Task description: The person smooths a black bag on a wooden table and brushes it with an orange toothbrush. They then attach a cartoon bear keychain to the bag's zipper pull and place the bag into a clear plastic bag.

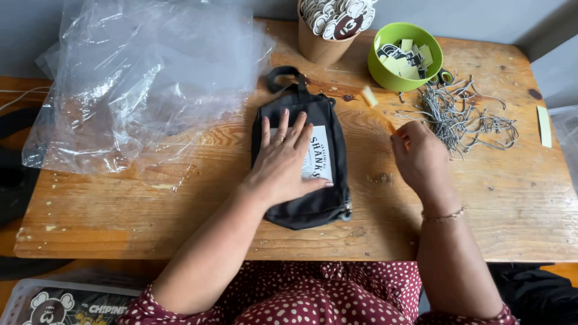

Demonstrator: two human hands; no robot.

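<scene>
Lying flat on the black pouch [304,162] mid-counter, a white rectangular label [320,157] with dark print, partly covered by the left hand [282,164]. Spreading over the counter's far left, crumpled clear plastic bags [138,78]. Peeking from the bottom left corner, a white package [60,304] with a black-and-white cartoon bear.

Worn wooden tabletop [180,204], scuffed and stained, plank grain running left-right. On it: crumpled clear plastic sheeting [138,78] far left, overhanging the edge; black pouch [307,150] with a white label at centre (strap loop pointing far); brown paper cup [322,42] of round tags far centre; green bowl [404,55] of paper slips just right of it; tangle of metal ball chains [463,114] far right; pale paper strip [544,126] near the right edge.
</scene>
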